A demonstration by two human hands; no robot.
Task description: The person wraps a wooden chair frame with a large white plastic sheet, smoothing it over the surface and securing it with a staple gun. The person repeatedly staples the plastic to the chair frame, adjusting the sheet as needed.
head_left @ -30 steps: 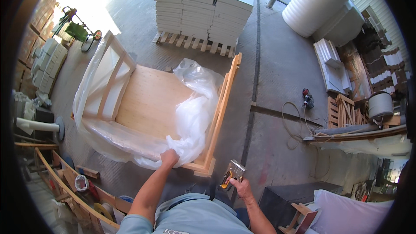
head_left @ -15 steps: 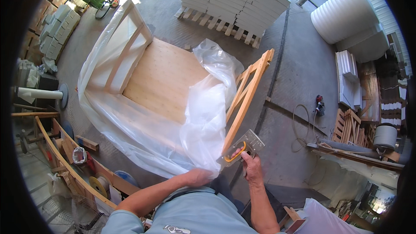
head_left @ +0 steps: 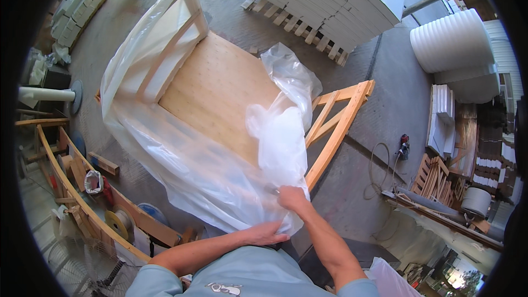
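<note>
My left hand [head_left: 267, 233] lies on the near edge of a clear plastic sheet [head_left: 201, 170], its fingers stretched out to the right. Just above and to its right, my right hand [head_left: 293, 198] is closed at the sheet's right corner. A small greyish tip shows by its fingers; the rest of what it grips is hidden. The sheet drapes over the near and left sides of a large wooden crate and bunches up on its right. Inside, a pale wooden panel [head_left: 220, 88] is exposed. An orange-brown timber frame [head_left: 341, 126] leans out at the crate's right.
White slabs [head_left: 324, 5] stand on a pallet beyond the crate. A white foam roll [head_left: 451, 41] is at the far right. A bench with a curved wooden edge [head_left: 82, 192] runs along the left. A hose [head_left: 374, 170] lies on the concrete floor.
My right hand has moved left and up onto the plastic; the grey tool with a yellow grip it held is no longer visible. My left hand has shifted slightly right. The view has turned.
</note>
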